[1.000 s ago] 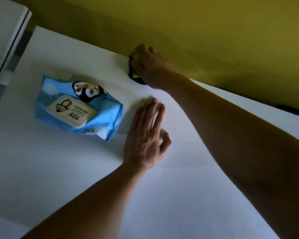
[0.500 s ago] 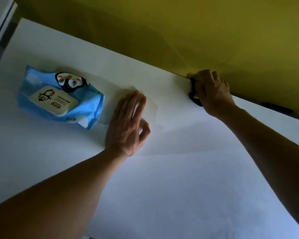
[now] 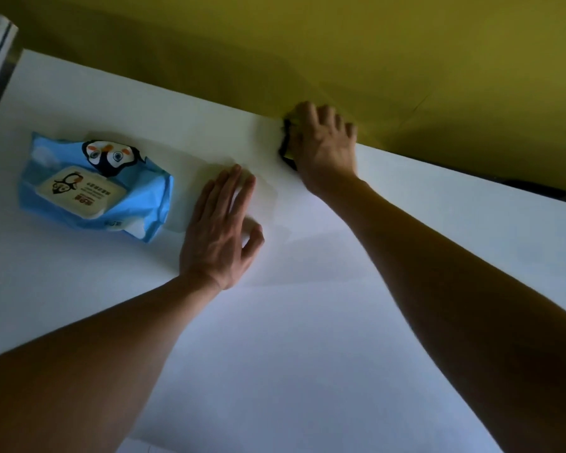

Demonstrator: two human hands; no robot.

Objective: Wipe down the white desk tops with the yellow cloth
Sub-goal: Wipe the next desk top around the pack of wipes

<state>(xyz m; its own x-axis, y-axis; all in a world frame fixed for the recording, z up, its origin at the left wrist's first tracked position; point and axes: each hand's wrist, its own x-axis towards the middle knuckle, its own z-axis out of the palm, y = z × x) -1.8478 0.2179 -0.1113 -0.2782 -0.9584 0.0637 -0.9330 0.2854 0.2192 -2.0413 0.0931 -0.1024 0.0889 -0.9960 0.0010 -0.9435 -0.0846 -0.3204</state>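
Your right hand (image 3: 324,148) has its fingers curled over the cloth (image 3: 287,148), bunching it against the back edge of the desk (image 3: 307,322) where the white top meets the yellow wall (image 3: 340,44). Only a dark sliver of the cloth and a hint of yellow show at the thumb side; the rest is hidden under your palm. Half a second ago this hand and the cloth lay farther from the pack of wet wipes (image 3: 95,188) along the same edge, and a second ago closer to it. The stroke therefore runs back and forth along the back strip and is now heading toward the pack.

Your left hand (image 3: 223,230) lies flat on the desk, fingers straight and close together, thumb tucked out to the side, holding nothing. It sits just beside the pack, as it did in both earlier views, and seems to act as a brace.

A faint sheen on the desk surrounds the left hand, probably dampness. The back strip appears to be getting its pass, while the broad near surface shows no such sheen and likely awaits wiping. The pack will likely need lifting to reach beneath it.
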